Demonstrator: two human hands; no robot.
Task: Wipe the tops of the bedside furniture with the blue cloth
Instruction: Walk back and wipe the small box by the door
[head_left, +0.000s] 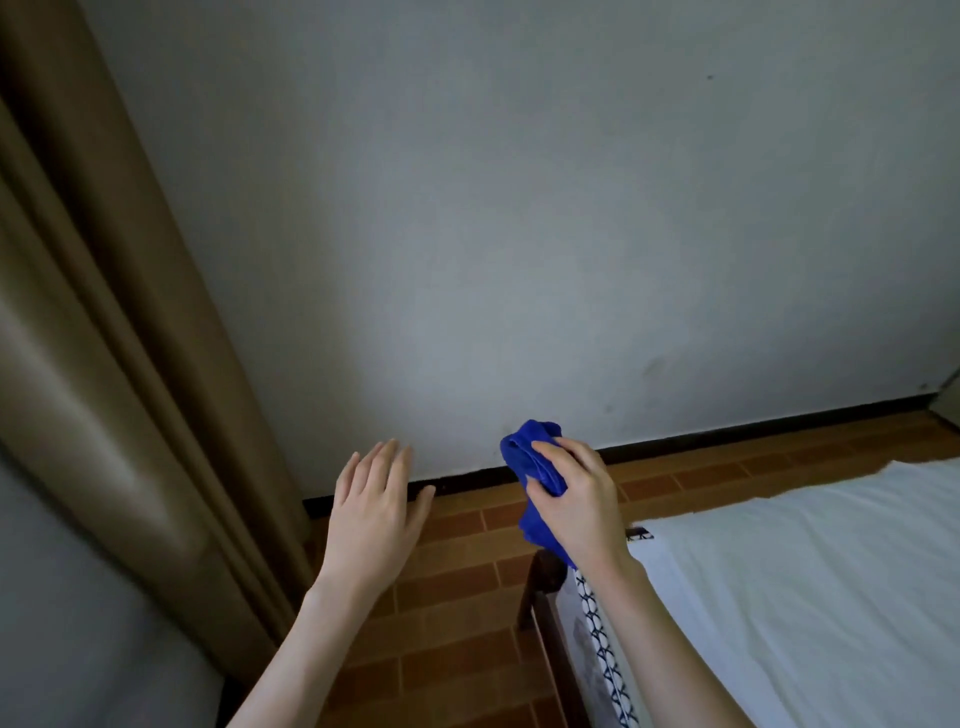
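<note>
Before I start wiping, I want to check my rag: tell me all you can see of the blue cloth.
The blue cloth is deep blue, soft-looking fabric, bunched into folds. The right hand holds it in its grip in the air; one end sticks out above the fingers, a tail hangs toward the bed corner, contact unclear.

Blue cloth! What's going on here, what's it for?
A person is holding the bunched-up blue cloth in their right hand, up in the air near the corner of the bed with the white sheet. Their left hand is open and holds nothing, out in front of the wall. No bedside furniture shows in this view, so nothing is being wiped right now.
</note>
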